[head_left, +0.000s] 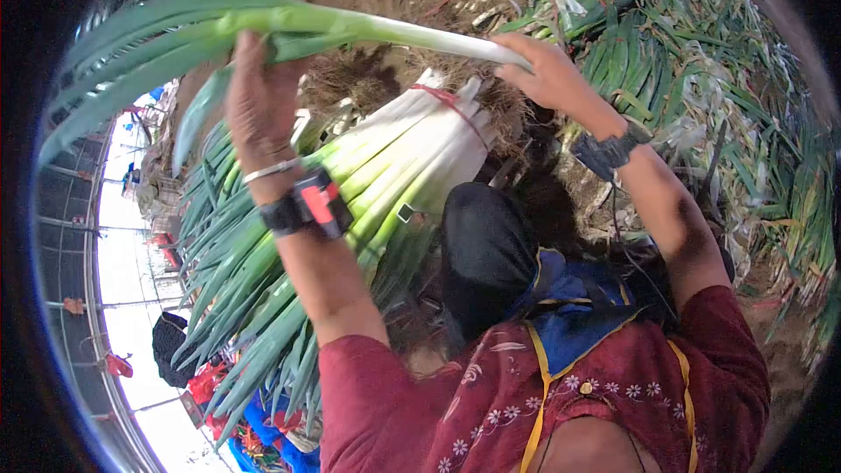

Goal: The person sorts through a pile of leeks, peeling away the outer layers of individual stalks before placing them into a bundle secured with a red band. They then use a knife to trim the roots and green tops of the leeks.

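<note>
A long green onion (412, 35) is stretched across the upper middle, its white stem to the right and its green leaves drooping left. My left hand (261, 109) is closed around it where the leaves begin; some of its fingers are hidden behind the leaves. At the white root end, my right hand (547, 74) grips the stem between thumb and fingers. Below both hands lies a big bundle of green onions (394, 153), roots toward the upper right. A red tie (447, 98) runs around its white stems.
Heaps of loose green onions (648, 70) cover the ground at upper right and along the right side. Brown roots and soil (368, 79) lie beyond the bundle. My dark-clothed knee (486, 228) is beside the bundle. Blue and red items (263, 420) sit at lower left.
</note>
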### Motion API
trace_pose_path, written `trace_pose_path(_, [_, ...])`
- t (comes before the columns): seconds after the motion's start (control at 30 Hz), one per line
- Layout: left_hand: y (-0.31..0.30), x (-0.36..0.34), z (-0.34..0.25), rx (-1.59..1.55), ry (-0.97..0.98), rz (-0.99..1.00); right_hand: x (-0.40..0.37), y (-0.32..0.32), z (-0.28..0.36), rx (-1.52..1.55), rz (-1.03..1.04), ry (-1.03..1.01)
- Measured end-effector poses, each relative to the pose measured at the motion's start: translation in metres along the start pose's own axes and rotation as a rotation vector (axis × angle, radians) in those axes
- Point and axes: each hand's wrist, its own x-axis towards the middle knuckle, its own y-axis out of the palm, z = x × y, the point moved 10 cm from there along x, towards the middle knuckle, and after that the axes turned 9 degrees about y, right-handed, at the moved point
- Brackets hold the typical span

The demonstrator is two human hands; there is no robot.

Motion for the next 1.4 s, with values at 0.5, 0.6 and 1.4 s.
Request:
trace_pose_path(0.5, [-0.121,-0.214,-0.113,1.397,-0.575,-0.33,0.014,0.135,0.062,-0.263,-0.05,-0.278])
trace_pose_path(0.6, [-0.045,-0.158,-0.075,1.643,-0.052,0.103,0.006,0.145,0.075,-0.209,-0.07,-0.336])
trace_pose_path(1.4, [-0.011,-0.134,0.081,1.657,-0.415,1.042,-0.02,0.036,-0.157,-0.67,0.061,0.143])
